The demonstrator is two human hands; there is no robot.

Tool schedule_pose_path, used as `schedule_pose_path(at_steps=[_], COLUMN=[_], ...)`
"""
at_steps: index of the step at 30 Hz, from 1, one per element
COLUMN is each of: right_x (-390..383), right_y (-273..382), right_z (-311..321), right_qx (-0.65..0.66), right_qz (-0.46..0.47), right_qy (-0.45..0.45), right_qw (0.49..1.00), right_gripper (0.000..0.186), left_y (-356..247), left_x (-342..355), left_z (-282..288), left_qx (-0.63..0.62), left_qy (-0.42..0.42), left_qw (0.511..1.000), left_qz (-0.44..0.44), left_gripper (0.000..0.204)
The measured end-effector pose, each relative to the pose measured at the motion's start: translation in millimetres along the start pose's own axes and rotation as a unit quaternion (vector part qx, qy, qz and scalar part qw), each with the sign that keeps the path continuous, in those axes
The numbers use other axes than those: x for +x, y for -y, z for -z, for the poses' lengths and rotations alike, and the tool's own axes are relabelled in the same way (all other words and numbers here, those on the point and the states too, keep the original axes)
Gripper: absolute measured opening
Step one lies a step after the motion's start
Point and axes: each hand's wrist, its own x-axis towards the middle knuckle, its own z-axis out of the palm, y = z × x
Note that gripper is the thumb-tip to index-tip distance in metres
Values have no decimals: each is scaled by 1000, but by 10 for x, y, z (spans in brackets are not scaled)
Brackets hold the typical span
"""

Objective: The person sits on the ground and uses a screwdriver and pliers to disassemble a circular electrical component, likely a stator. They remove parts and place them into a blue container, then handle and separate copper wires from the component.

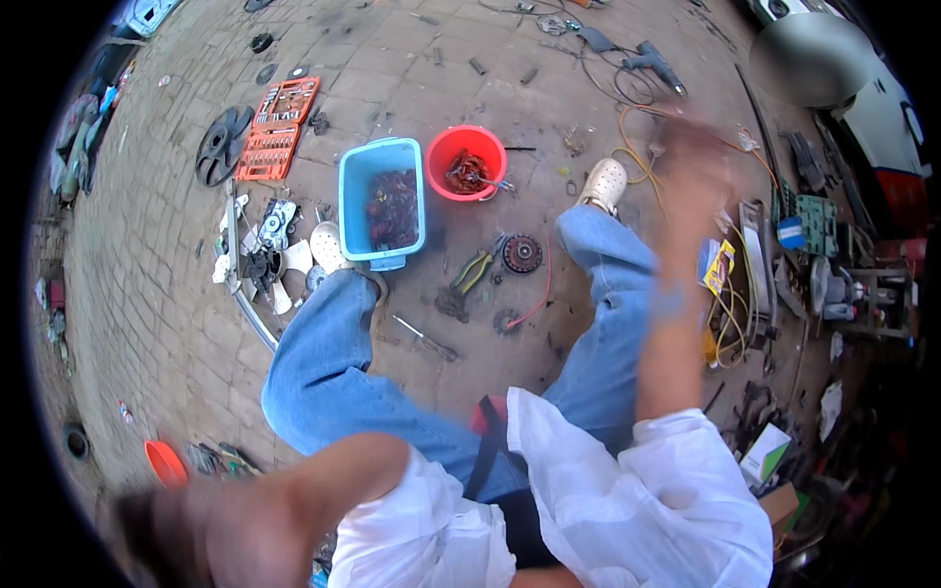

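My left hand (186,529) is low at the left, blurred by motion; its fingers are unclear. My right hand (691,147), also smeared, is raised at the upper right near orange and yellow cables (632,171); what it holds, if anything, cannot be made out. Between my outstretched legs lie pliers with yellow-green handles (475,267), a round dark metal part (521,253) and a screwdriver (421,335). Beyond them a light blue tub (348,196) holds dark contents, and a red bucket (466,137) holds coppery scraps and a tool.
An open orange toolkit (277,127), dismantled parts (263,265) and an orange basin (165,461) are at the left. A power tool (657,69) lies at the back right. Metal pieces, a green case (814,220) and machinery (848,299) crowd the right, beside a vehicle (877,137).
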Motion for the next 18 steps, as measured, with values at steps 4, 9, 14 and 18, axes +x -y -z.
schedule_pose_path(at_steps=[4, 9, 14, 18], right_x=[-381, -769, -708, -761], right_y=[-1262, -2034, -2069, -1865], right_z=[-1700, -2380, -2134, -1384], right_qx=[-308, -362, -86, 27], right_qz=[-105, -186, -265, -400], right_qy=[217, 322, 326, 212], right_qw=[920, 855, 903, 891], right_gripper=[37, 34, 31, 29], left_y=[1144, 1622, 2015, 2390], left_x=[-1583, -3172, -4025, -4393], left_z=[468, 823, 1037, 1281], left_qx=[246, 373, 537, 553], left_qy=[-196, 26, 335, 513], left_qw=[904, 659, 599, 554], left_qz=[290, 653, 491, 351], left_gripper=[25, 26, 54, 40])
